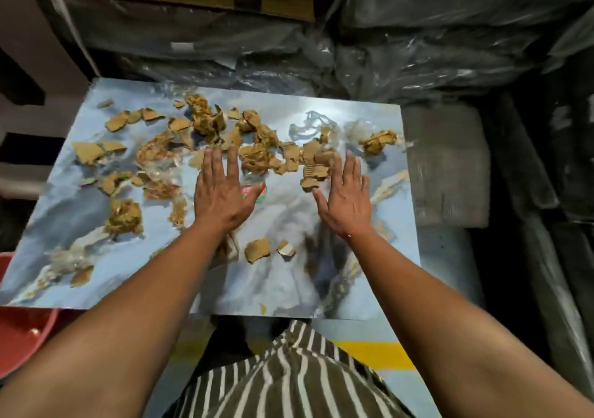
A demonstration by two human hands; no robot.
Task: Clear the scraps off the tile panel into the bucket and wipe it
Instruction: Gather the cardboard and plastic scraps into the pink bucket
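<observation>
Both hands are flat and holding nothing, fingers straight and a little spread. Your left hand (221, 192) lies near the middle of the tile panel (369, 121), with its fingertips at the near edge of the cardboard scraps (257, 147). Your right hand (345, 197) is just beside it, and its fingers touch the torn pieces on the right part of the heap. I cannot tell if the palms press on the surface or only hang above it.

Most scraps lie beyond your hands, in a wide band that runs from left to right across the far half of the panel. Some are also on the left side, and a few small ones (257, 249) are between your forearms. The red bucket (19, 330) stands below the near left corner of the panel, only partly in view. So the scraps must travel to the left and toward you, and your left hand is nearer to that corner. In my judgement the clearing is only at its start, and no wiping cloth is visible.
</observation>
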